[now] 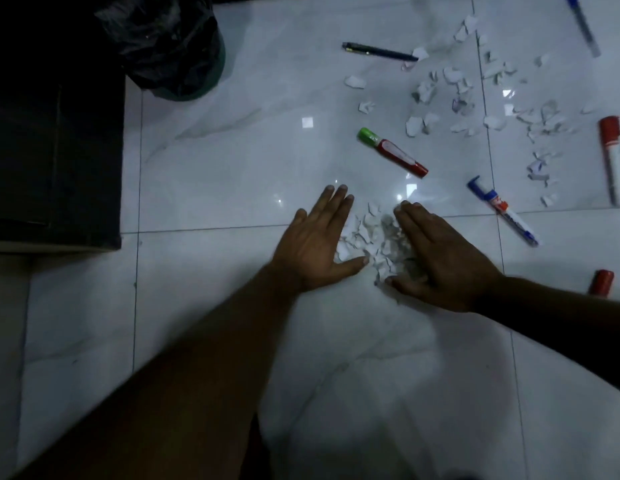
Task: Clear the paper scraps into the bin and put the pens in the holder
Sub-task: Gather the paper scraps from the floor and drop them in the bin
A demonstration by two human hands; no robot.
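A small heap of white paper scraps lies on the white tiled floor between my two hands. My left hand lies flat, fingers together, along the heap's left side. My right hand lies flat on its right side, partly over the scraps. More scraps are scattered at the upper right. A red marker with a green cap lies just beyond the heap. A dark pen, a blue pen, a white and blue marker and a white marker with a red cap lie around.
A green bin with a black liner stands at the upper left beside dark furniture. A red cap or marker end shows at the right edge. No pen holder is in view.
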